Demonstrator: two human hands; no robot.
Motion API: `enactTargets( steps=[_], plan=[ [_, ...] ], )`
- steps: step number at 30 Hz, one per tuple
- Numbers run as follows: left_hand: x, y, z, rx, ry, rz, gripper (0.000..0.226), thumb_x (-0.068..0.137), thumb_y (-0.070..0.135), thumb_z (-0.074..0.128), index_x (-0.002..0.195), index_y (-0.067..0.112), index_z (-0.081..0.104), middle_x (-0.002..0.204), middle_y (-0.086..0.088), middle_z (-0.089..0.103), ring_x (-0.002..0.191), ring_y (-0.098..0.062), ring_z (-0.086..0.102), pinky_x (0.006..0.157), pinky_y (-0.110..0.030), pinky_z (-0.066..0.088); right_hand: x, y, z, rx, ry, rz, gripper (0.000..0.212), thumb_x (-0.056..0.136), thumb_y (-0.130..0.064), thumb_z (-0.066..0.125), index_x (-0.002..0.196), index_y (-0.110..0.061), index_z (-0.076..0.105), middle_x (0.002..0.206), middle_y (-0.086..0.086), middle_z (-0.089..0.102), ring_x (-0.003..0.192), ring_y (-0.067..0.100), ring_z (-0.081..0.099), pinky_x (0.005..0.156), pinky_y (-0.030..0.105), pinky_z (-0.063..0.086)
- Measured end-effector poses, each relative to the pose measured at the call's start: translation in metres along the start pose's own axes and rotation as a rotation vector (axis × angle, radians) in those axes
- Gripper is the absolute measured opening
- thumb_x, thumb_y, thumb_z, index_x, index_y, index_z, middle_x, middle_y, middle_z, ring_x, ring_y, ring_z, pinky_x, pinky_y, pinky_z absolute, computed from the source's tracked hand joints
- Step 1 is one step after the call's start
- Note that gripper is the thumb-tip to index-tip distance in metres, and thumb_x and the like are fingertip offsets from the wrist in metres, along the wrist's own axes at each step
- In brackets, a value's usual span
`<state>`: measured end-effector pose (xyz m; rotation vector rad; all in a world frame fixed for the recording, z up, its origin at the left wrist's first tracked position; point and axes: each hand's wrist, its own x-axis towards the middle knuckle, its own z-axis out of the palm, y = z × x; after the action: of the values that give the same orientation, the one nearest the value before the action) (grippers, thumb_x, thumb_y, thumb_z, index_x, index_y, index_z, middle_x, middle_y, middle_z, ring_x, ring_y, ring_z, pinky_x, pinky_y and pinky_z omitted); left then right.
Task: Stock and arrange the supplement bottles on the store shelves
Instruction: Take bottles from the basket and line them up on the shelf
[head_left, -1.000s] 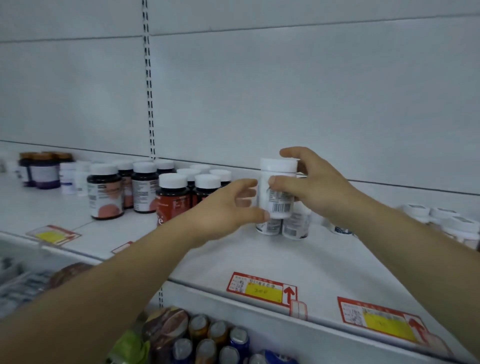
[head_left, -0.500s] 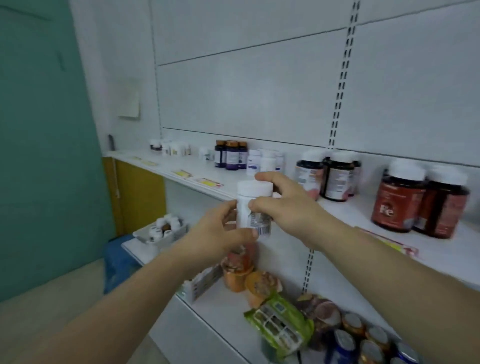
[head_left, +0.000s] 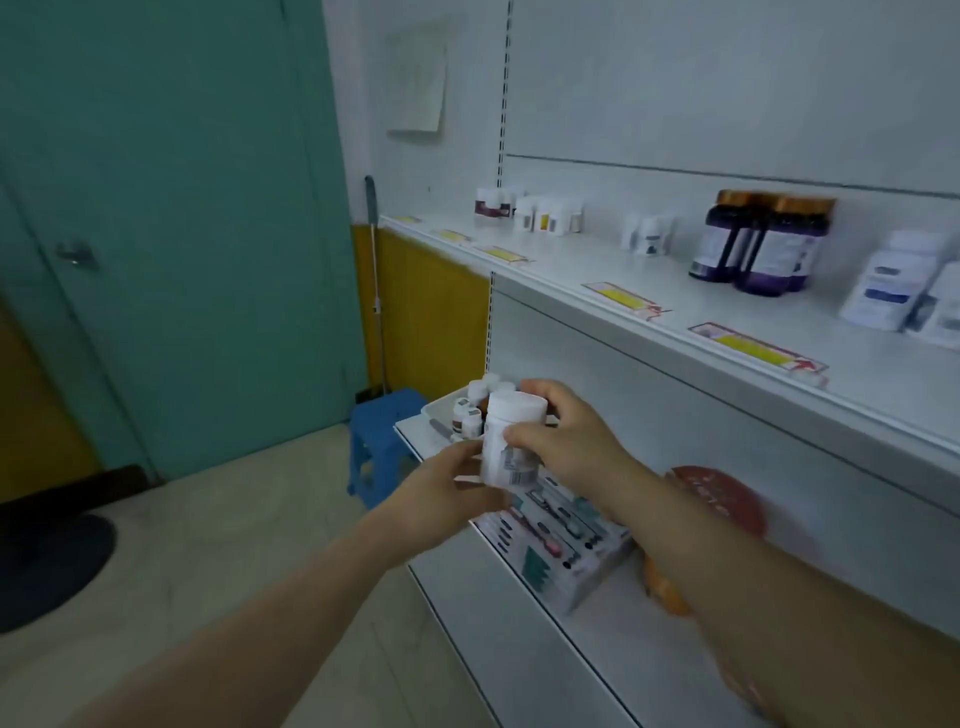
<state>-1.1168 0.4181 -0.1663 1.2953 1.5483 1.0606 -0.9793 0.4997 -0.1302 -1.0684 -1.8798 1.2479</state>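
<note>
- Currently both hands are on one white bottle (head_left: 506, 441), held in the air out in front of the shelving.
- Right hand (head_left: 566, 452) wraps it from the right: fingers curl over the cap edge and the thumb lies across the label. A firm hold.
- Left hand (head_left: 441, 493) cups the lower body from the left and below, with the thumb against the side.
- Bottle's long axis is close to upright, cap on top, leaning slightly; blur hides the exact tilt.
- Upper shelf (head_left: 727, 353) lies above and to the right of the grip, well apart from it.
- On that shelf, purple bottles (head_left: 763, 244) and white bottles (head_left: 883, 280) stand up and right of the grip.
- Tray (head_left: 431, 408) of small bottles (head_left: 467, 410) sits just behind the grip and a little left, on the lower shelf (head_left: 519, 623).
- Judgement: the right hand is on the shelf side, so it looks the likelier hand to carry the bottle up.
- The move would need a lift up and to the right, keeping the cap uppermost.
</note>
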Motion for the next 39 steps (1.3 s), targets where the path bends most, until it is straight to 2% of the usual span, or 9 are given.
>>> enactTargets(
  steps=[4, 11, 13, 16, 22, 28, 32, 35, 39],
  plan=[
    [0.082, -0.039, -0.032, 0.044, -0.016, -0.056, 0.036, 0.085, 0.013, 0.068, 0.1, 0.04, 0.05, 0.101, 0.017, 0.059, 0.085, 0.007, 0.057, 0.064, -0.004, 0.045, 0.083, 0.036, 0.027, 0.017, -0.024, 0.08, 0.057, 0.083, -0.014, 0.065, 0.135, -0.03, 0.045, 0.123, 0.001, 0.053, 0.1, 0.014, 0.056, 0.067, 0.021, 0.049],
    [0.208, -0.091, -0.092, 0.117, -0.177, -0.159, 0.044, 0.08, 0.019, 0.072, 0.119, 0.028, 0.054, 0.112, 0.01, 0.061, 0.104, -0.008, 0.058, 0.096, -0.031, 0.046, 0.199, 0.069, 0.062, -0.014, 0.051, 0.238, 0.054, 0.083, -0.014, 0.064, 0.131, -0.032, 0.046, 0.113, -0.003, 0.053, 0.101, 0.016, 0.056, 0.078, 0.028, 0.049],
    [0.249, -0.11, -0.11, 0.178, -0.261, -0.152, 0.049, 0.081, 0.019, 0.072, 0.122, 0.029, 0.048, 0.114, 0.011, 0.055, 0.106, -0.008, 0.053, 0.095, -0.025, 0.043, 0.232, 0.081, 0.076, -0.037, 0.096, 0.28, 0.052, 0.084, -0.015, 0.063, 0.13, -0.032, 0.046, 0.112, -0.003, 0.053, 0.101, 0.016, 0.055, 0.079, 0.029, 0.047],
    [0.296, -0.138, -0.135, 0.397, -0.278, -0.062, 0.059, 0.086, 0.023, 0.068, 0.135, 0.027, 0.036, 0.117, 0.014, 0.04, 0.108, -0.005, 0.039, 0.081, -0.01, 0.027, 0.265, 0.095, 0.094, -0.061, 0.164, 0.324, 0.045, 0.084, -0.012, 0.061, 0.121, -0.031, 0.047, 0.112, 0.001, 0.056, 0.101, 0.017, 0.055, 0.085, 0.032, 0.048],
    [0.395, -0.216, -0.189, 0.742, -0.344, 0.063, 0.094, 0.082, 0.047, 0.066, 0.15, 0.014, 0.011, 0.159, -0.005, 0.007, 0.146, -0.021, 0.005, 0.116, -0.036, 0.013, 0.323, 0.124, 0.145, -0.061, 0.36, 0.441, 0.043, 0.079, -0.008, 0.068, 0.108, -0.032, 0.048, 0.106, -0.004, 0.055, 0.098, 0.015, 0.053, 0.084, 0.028, 0.044],
    [0.433, -0.251, -0.191, 0.649, -0.424, 0.143, 0.099, 0.082, 0.053, 0.062, 0.151, 0.016, 0.002, 0.16, -0.002, 0.0, 0.147, -0.019, 0.0, 0.118, -0.038, 0.012, 0.354, 0.145, 0.163, -0.266, 0.39, 0.479, 0.039, 0.079, -0.002, 0.069, 0.114, -0.013, 0.058, 0.096, -0.007, 0.047, 0.094, 0.011, 0.045, 0.076, 0.023, 0.04],
    [0.441, -0.263, -0.179, 0.699, -0.4, 0.287, 0.101, 0.082, 0.057, 0.058, 0.151, 0.013, -0.002, 0.16, -0.005, -0.002, 0.147, -0.022, 0.0, 0.119, -0.039, 0.01, 0.355, 0.174, 0.161, -0.331, 0.335, 0.542, 0.057, 0.084, -0.003, 0.066, 0.137, -0.009, 0.044, 0.115, -0.001, 0.047, 0.107, 0.011, 0.043, 0.082, 0.006, 0.033],
    [0.448, -0.273, -0.169, 0.722, -0.4, 0.367, 0.103, 0.08, 0.061, 0.056, 0.152, 0.011, 0.003, 0.159, -0.009, 0.002, 0.147, -0.025, 0.001, 0.119, -0.041, 0.01, 0.357, 0.204, 0.161, -0.431, 0.332, 0.58, 0.074, 0.078, -0.011, 0.073, 0.143, -0.021, 0.038, 0.141, 0.007, 0.044, 0.127, 0.026, 0.043, 0.096, 0.021, 0.033],
    [0.448, -0.287, -0.159, 0.751, -0.339, 0.379, 0.099, 0.084, 0.055, 0.057, 0.151, 0.009, 0.001, 0.159, -0.011, 0.002, 0.147, -0.026, -0.001, 0.117, -0.037, 0.005, 0.356, 0.238, 0.161, -0.515, 0.334, 0.619, 0.082, 0.069, -0.025, 0.078, 0.141, -0.03, 0.04, 0.139, 0.009, 0.045, 0.125, 0.029, 0.047, 0.103, 0.037, 0.042]
  ],
)
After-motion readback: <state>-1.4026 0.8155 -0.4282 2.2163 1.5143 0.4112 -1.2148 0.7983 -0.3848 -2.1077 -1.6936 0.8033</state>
